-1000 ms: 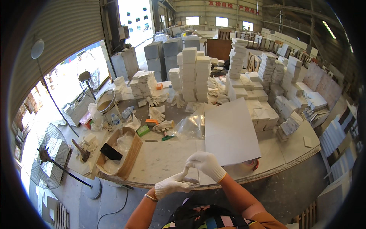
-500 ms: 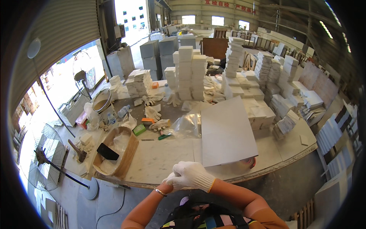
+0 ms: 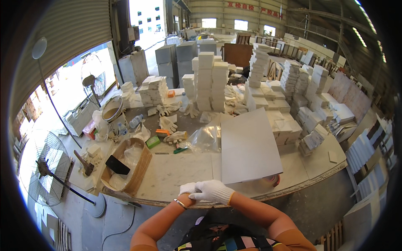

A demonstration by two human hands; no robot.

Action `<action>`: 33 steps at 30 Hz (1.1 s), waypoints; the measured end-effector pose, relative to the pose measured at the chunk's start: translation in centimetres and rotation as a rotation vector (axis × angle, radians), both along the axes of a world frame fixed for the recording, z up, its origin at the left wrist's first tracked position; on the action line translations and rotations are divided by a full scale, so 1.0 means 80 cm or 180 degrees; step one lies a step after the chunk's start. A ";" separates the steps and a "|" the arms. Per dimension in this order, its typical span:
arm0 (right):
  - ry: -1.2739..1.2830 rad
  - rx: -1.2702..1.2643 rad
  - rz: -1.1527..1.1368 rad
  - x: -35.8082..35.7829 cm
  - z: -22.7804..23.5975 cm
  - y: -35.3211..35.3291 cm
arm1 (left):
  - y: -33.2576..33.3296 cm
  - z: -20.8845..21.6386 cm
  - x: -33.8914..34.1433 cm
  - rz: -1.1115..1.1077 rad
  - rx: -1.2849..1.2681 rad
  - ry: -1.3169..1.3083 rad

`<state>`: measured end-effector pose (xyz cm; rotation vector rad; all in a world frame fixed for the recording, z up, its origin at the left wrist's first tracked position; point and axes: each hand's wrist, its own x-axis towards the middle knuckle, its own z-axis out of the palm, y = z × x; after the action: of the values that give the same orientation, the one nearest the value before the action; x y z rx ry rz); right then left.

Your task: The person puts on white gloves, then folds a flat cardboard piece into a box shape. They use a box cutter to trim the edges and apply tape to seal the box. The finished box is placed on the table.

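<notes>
Both hands meet in front of the table's near edge. My right hand point(image 3: 214, 191) wears a white knit glove with a yellow cuff edge, and its fingers pinch the white glove point(image 3: 186, 188) on my left hand near the wrist. My left hand point(image 3: 190, 186) sits inside that glove, its fingers partly covered by the right hand. Bare skin and a metal bangle point(image 3: 180, 204) show at the left wrist. Just beyond the hands lies a pale marble slab point(image 3: 180, 173), with a large white sheet point(image 3: 249, 146) to the right.
A wooden tray point(image 3: 140, 171) holding a black phone-like object point(image 3: 117, 165) stands at left, near a hammer point(image 3: 86, 165). Spare gloves point(image 3: 168, 124), a clear plastic bag point(image 3: 205, 138) and a green box point(image 3: 153, 142) lie farther back. Tall tile stacks point(image 3: 205, 83) rise behind; a floor fan point(image 3: 44, 167) stands at far left.
My right hand has shifted slightly right and lower, its fingers now at the left glove's wrist. More of the left glove shows; the left forearm has turned a little.
</notes>
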<state>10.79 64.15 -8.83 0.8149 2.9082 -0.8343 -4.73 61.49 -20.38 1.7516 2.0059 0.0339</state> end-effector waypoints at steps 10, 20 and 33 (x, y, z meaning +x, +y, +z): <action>-0.0094 -0.1306 0.0035 -0.007 0.000 0.019 | -0.019 0.053 0.005 -0.0070 0.0390 -0.0435; 0.0622 -0.0102 0.0011 -0.003 -0.029 0.014 | -0.014 0.086 0.013 0.0069 0.0258 0.0756; -0.0631 0.0164 -0.0492 -0.039 -0.030 -0.022 | -0.006 0.041 0.009 0.0683 0.0226 0.1054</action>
<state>7.67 62.39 -11.26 1.0719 2.7311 -0.6469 -4.00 61.01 -17.14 1.6627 2.4524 -0.1249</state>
